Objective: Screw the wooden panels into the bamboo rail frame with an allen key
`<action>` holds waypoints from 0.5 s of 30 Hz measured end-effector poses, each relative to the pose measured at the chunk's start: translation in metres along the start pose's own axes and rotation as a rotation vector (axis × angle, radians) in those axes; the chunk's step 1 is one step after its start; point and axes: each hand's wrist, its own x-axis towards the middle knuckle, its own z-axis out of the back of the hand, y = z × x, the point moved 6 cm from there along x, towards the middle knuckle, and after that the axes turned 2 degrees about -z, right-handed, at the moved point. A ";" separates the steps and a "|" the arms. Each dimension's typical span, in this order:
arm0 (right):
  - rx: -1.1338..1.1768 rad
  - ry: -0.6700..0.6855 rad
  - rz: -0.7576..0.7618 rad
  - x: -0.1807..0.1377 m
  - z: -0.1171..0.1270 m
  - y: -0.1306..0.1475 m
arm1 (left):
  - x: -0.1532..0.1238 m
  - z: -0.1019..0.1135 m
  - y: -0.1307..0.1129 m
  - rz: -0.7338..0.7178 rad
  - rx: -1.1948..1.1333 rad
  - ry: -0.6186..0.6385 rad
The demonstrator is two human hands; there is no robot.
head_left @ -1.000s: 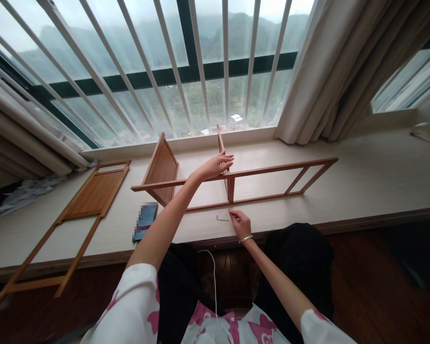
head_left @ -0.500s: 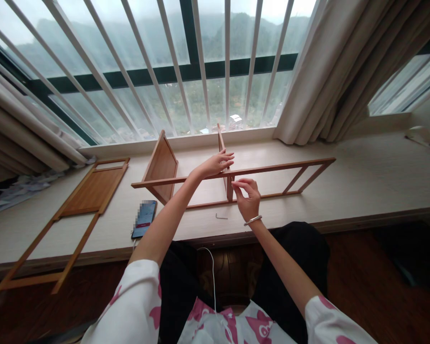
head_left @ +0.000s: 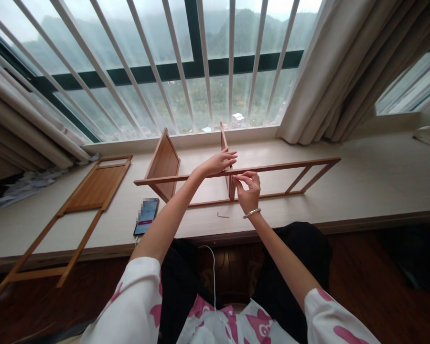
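Frame (head_left: 231, 189) stands on surface (head_left: 380, 184), near window (head_left: 215, 98). Left hand (head_left: 218, 163) lies over its top rail (head_left: 290, 166), fingers loosely spread. Right hand (head_left: 249, 188) just below rail, fingers pinched narrow; can't tell if holding anything. Hex key (head_left: 223, 216) lies in front.

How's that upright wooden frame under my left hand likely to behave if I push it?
The wooden frame should feel fairly stiff, since it looks made of straight wood. It's probably light for its size, with large open gaps. It may tip if shoved, standing on edge, though the panel jutting toward the window likely braces it.
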 end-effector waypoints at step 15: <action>-0.219 0.034 0.037 0.013 0.003 0.008 | -0.001 0.001 -0.001 0.018 -0.015 0.014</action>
